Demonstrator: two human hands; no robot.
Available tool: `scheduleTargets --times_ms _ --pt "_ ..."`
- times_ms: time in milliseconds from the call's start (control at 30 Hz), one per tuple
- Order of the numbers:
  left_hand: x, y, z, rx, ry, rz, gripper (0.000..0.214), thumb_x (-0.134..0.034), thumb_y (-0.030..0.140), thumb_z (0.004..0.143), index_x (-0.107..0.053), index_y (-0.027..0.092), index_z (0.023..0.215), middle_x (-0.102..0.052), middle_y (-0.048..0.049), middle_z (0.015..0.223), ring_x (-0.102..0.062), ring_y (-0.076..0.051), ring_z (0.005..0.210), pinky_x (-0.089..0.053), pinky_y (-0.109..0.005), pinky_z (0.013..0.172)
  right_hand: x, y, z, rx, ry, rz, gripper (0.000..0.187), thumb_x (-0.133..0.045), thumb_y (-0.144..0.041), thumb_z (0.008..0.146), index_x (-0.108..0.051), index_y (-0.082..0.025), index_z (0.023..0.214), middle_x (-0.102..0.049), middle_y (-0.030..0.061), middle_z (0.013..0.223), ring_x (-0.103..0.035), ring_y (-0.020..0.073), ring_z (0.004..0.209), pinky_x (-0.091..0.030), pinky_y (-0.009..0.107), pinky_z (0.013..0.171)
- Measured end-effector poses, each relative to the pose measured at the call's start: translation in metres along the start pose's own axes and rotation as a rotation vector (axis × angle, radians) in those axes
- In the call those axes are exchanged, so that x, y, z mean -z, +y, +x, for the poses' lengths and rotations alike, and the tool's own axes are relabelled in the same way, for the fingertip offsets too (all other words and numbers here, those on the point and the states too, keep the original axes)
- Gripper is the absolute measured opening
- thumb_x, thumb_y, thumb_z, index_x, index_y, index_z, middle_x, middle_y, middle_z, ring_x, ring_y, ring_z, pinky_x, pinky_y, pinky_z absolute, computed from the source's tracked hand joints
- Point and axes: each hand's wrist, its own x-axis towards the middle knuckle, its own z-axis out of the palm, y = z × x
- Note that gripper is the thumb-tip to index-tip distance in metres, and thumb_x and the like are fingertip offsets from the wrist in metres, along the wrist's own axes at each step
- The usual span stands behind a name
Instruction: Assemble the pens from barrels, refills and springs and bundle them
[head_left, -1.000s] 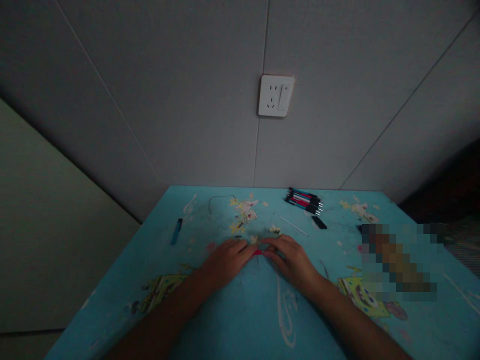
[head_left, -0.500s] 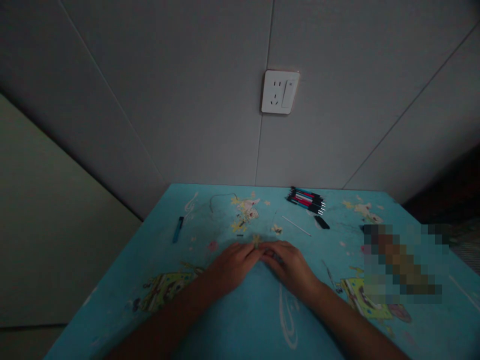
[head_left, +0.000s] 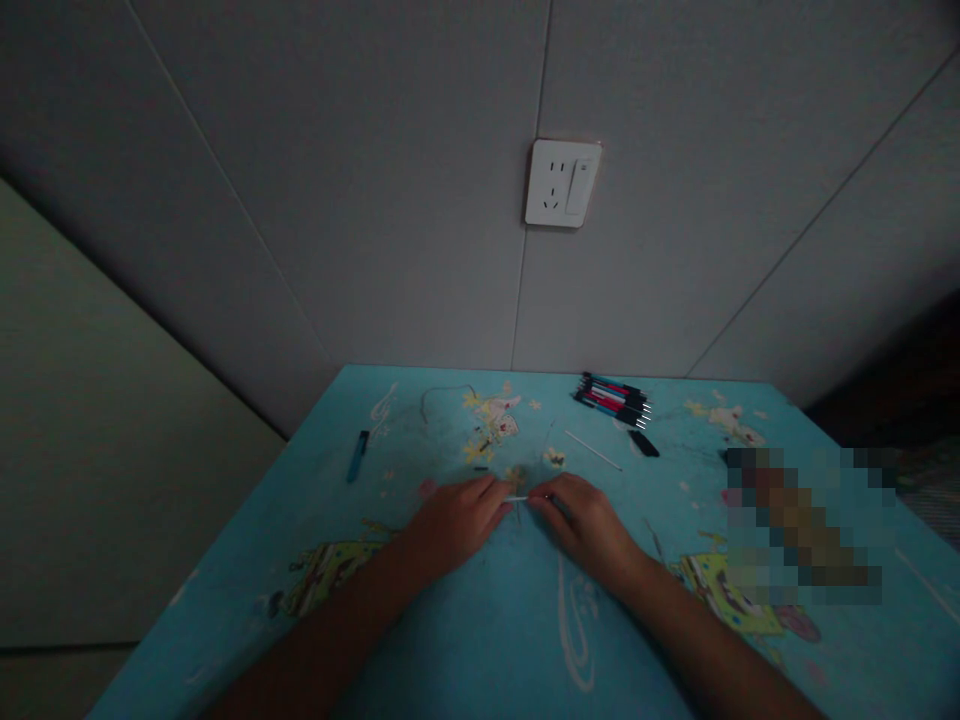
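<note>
My left hand (head_left: 459, 518) and my right hand (head_left: 581, 517) rest on the blue cartoon-printed table (head_left: 480, 640), fingertips facing each other. Between them runs a thin pale rod (head_left: 517, 498), like a pen refill; both hands pinch an end of it. What else my right hand's fingers enclose is too dark to make out. A bundle of pens (head_left: 613, 398) lies at the far edge of the table. A loose thin white refill (head_left: 592, 451) and a small black pen part (head_left: 643, 444) lie just in front of that bundle.
A blue pen piece (head_left: 358, 456) lies at the table's far left, and a thin wire loop (head_left: 442, 396) near the back edge. A white wall socket with switch (head_left: 562, 184) is on the grey wall. A blurred patch (head_left: 802, 525) covers something at the right.
A second ago a red piece showed between my fingertips. Then the hands closed together. Now they have drawn slightly apart and a thin pale rod shows between them.
</note>
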Motion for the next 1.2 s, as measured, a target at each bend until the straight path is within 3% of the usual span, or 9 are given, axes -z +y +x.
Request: scheduleTargets --times_ms 233,433,533,700,833,933,1200 --pt "-0.006 0.001 -0.002 -0.037 0.022 0.031 0.017 -0.047 0.033 0.100 -0.059 0.024 0.108 -0.067 -0.0013 0.087 -0.066 -0.018 0.074 -0.042 -0.027 0.062 0.000 -0.004 -0.001 0.021 -0.026 -0.004 0.021 -0.047 -0.029 0.101 -0.066 -0.021 0.094 -0.068 0.0026 0.084 -0.062 0.0174 0.080 -0.046 0.031 0.079" --pt "0.000 0.003 0.000 -0.064 0.040 0.044 0.019 -0.045 0.029 0.101 -0.061 0.022 0.093 -0.064 -0.0006 0.080 -0.063 -0.017 0.072 -0.038 -0.027 0.058 0.001 -0.007 0.000 0.022 -0.052 -0.094 0.030 -0.044 -0.033 0.102 -0.065 -0.020 0.084 -0.066 0.0032 0.076 -0.061 0.0180 0.074 -0.044 0.031 0.076" --pt "0.003 0.002 0.000 -0.035 0.039 0.054 0.020 -0.044 0.028 0.101 -0.060 0.022 0.090 -0.063 -0.0007 0.082 -0.062 -0.017 0.072 -0.037 -0.027 0.058 0.009 -0.004 0.003 -0.027 0.006 -0.139 0.029 -0.043 -0.033 0.102 -0.065 -0.020 0.088 -0.068 0.0039 0.080 -0.062 0.0188 0.078 -0.045 0.031 0.078" --pt "-0.001 -0.004 0.000 0.017 0.039 0.019 0.026 -0.037 0.028 0.103 -0.060 0.021 0.095 -0.064 -0.0025 0.088 -0.064 -0.017 0.081 -0.039 -0.027 0.060 0.042 0.032 0.007 -0.259 0.216 -0.356 0.026 -0.045 -0.030 0.099 -0.067 -0.018 0.099 -0.070 0.0081 0.091 -0.064 0.0220 0.082 -0.046 0.032 0.077" --pt "-0.002 -0.005 0.000 0.021 0.031 -0.003 0.027 -0.036 0.029 0.103 -0.061 0.021 0.098 -0.065 -0.0029 0.090 -0.065 -0.018 0.082 -0.041 -0.027 0.062 0.062 0.067 0.005 -0.369 0.257 -0.498 0.025 -0.047 -0.027 0.094 -0.070 -0.016 0.096 -0.071 0.0107 0.092 -0.064 0.0229 0.082 -0.046 0.033 0.077" --pt "-0.001 -0.002 0.000 -0.006 0.030 0.004 0.023 -0.040 0.027 0.102 -0.062 0.021 0.098 -0.066 -0.0031 0.090 -0.064 -0.018 0.082 -0.043 -0.028 0.064 0.059 0.074 0.004 -0.354 0.223 -0.488 0.023 -0.049 -0.025 0.092 -0.071 -0.017 0.095 -0.071 0.0096 0.091 -0.065 0.0215 0.081 -0.046 0.031 0.076" --pt "0.008 0.003 0.001 -0.045 -0.004 0.009 0.024 -0.041 0.029 0.102 -0.063 0.021 0.094 -0.065 -0.0018 0.084 -0.064 -0.018 0.078 -0.043 -0.028 0.066 0.032 0.057 0.006 -0.208 0.151 -0.420 0.020 -0.052 -0.026 0.094 -0.069 -0.018 0.101 -0.071 0.0086 0.094 -0.064 0.0225 0.087 -0.047 0.033 0.084"
